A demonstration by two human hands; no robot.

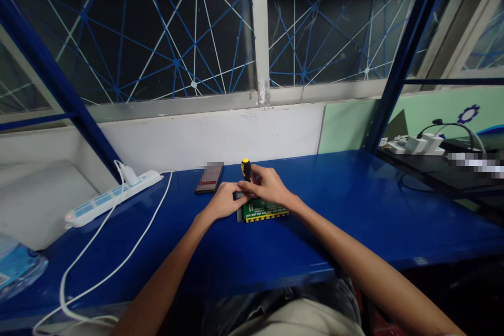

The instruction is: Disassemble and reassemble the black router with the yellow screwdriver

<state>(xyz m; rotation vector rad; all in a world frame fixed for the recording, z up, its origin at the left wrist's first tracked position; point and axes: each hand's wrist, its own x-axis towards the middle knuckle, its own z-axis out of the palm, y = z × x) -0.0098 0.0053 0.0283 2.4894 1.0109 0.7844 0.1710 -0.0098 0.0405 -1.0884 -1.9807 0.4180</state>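
A screwdriver (pixel 246 169) with a black handle and yellow top stands nearly upright over a green circuit board (pixel 260 209). Yellow connectors (pixel 268 217) line the board's near edge, and a grey strip shows along its left side. My right hand (pixel 270 185) is closed with its fingers at the screwdriver's handle. From the left, my left hand (pixel 226 200) reaches in with thumb and fingers drawn together just below the handle. Whatever those fingers pinch is hidden, as is the screwdriver's tip. Both hands cover the board's far part.
Behind my left hand a phone (pixel 210 177) lies on the blue table (pixel 326 210). A white power strip (pixel 114 197) with a looping white cable (pixel 147 231) is at left, near a plastic bag (pixel 18 268). Chargers (pixel 423 143) sit on a dark surface at right.
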